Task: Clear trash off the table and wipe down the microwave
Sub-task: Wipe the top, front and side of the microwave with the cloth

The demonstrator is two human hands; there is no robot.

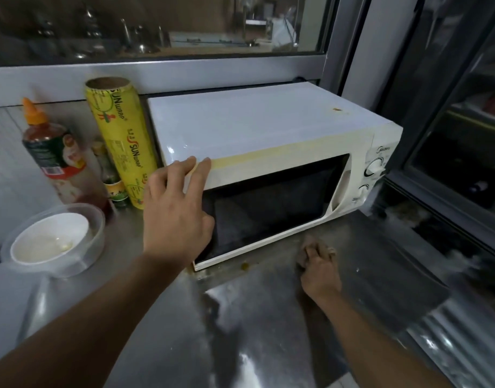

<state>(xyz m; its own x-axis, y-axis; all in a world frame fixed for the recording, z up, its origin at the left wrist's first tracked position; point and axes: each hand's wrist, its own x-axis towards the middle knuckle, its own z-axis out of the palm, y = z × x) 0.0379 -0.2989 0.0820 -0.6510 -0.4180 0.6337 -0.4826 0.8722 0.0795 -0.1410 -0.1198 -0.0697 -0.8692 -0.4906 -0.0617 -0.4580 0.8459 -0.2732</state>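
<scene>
On a shiny steel table (162, 326), the person's right hand (319, 268) is curled around a crumpled brownish cloth (310, 247), pressing it down just before the microwave (254, 130). The left hand (176, 208), fingers straight, rests on the front upper edge of the boxy white microwave, above its dark glass door. A firm push could slide the microwave on the slick metal. At left, a nested plastic bowl (53, 239), a sauce bottle (53, 155) and a yellow wrap roll (120, 141) could get knocked over.

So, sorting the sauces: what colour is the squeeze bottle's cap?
Orange, on the squeeze bottle, seen in the head view.
</scene>
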